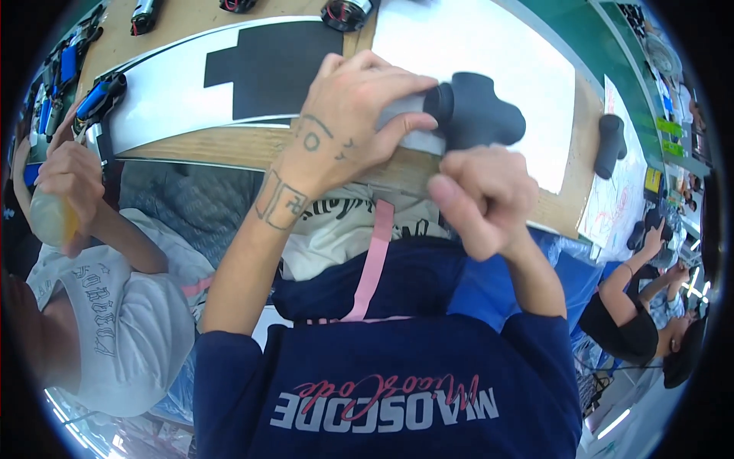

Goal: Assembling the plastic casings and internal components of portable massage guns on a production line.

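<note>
Your left hand is wrapped over the pale grey handle of the black massage gun, thumb underneath, fingers across the top, pinning it at the near edge of the wooden workbench. The gun's dark T-shaped body lies on the white sheet, just past your knuckles. Your right hand is balled up tight, just below the gun's body, thumb pressed along the side of the fist. Something small may be pinched inside, but I cannot tell from here; nothing shows between the fingers.

So by my read you are mid-assembly on the handle end: left hand steadies, right hand comes in to fit or press something where the grey grip meets the black housing. That is a judgement, the joint itself is hidden under your fingers.

What the next move calls for, I'd say: hold the left grip firm so the body doesn't roll on the sheet, and bring the right fist in square to the seam, because your own thumb is blocking the view of it.

Around you: a white mat with a black cross up the bench, a blue-handled tool at its left end, a spare black grip standing off to the right. A neighbour's hand on your left holds a pale yellowish bottle. Another person works at far right.
</note>
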`<state>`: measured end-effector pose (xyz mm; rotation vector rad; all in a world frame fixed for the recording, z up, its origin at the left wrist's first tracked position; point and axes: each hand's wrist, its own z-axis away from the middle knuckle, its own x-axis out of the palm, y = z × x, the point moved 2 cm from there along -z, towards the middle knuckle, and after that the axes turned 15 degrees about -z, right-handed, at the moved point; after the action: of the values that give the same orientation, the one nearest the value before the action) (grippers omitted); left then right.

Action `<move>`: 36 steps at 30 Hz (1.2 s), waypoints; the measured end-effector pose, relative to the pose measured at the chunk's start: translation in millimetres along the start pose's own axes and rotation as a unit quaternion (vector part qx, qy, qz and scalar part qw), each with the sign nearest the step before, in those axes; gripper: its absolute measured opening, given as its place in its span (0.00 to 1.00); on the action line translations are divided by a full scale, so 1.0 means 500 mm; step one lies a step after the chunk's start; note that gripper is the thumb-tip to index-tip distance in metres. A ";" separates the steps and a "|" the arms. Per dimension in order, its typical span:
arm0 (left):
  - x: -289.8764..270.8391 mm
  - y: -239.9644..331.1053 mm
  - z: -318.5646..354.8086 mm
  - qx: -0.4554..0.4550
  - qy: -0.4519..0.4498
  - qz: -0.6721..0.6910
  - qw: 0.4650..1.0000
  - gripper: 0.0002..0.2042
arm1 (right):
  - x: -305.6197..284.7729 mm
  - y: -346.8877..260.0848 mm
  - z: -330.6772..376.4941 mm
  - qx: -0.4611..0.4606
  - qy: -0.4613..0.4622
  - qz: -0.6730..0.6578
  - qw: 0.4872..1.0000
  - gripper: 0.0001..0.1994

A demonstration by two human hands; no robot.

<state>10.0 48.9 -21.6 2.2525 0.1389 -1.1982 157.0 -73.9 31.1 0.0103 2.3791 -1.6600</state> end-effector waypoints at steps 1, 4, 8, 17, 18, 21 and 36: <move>0.002 0.001 0.004 -0.005 -0.002 -0.002 1.000 0.20 | 0.002 0.003 -0.003 0.007 0.005 -0.002 1.000 0.18; 0.000 0.003 0.008 -0.014 -0.003 -0.008 1.000 0.21 | 0.006 -0.001 -0.005 0.016 0.014 -0.006 1.000 0.20; 0.001 0.005 0.008 -0.008 0.006 -0.012 1.000 0.23 | 0.011 -0.012 0.028 0.023 0.074 0.136 0.988 0.13; -0.013 0.028 -0.006 -0.001 0.003 -0.007 1.000 0.28 | -0.030 -0.037 0.104 0.037 0.219 0.288 0.932 0.19; -0.022 0.033 -0.009 -0.014 0.020 0.016 1.000 0.27 | -0.050 -0.054 0.101 0.084 0.265 0.202 0.939 0.21; -0.034 0.037 0.001 -0.029 0.021 0.128 0.991 0.27 | -0.089 -0.076 0.104 0.152 0.336 -0.032 0.929 0.23; -0.055 0.093 0.013 -0.018 0.013 0.184 0.983 0.25 | -0.085 -0.048 0.129 0.149 0.271 -0.072 0.948 0.27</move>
<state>5.3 11.8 17.6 2.1422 -0.2372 -0.9604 207.4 -136.4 40.9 0.4033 2.5047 -2.3220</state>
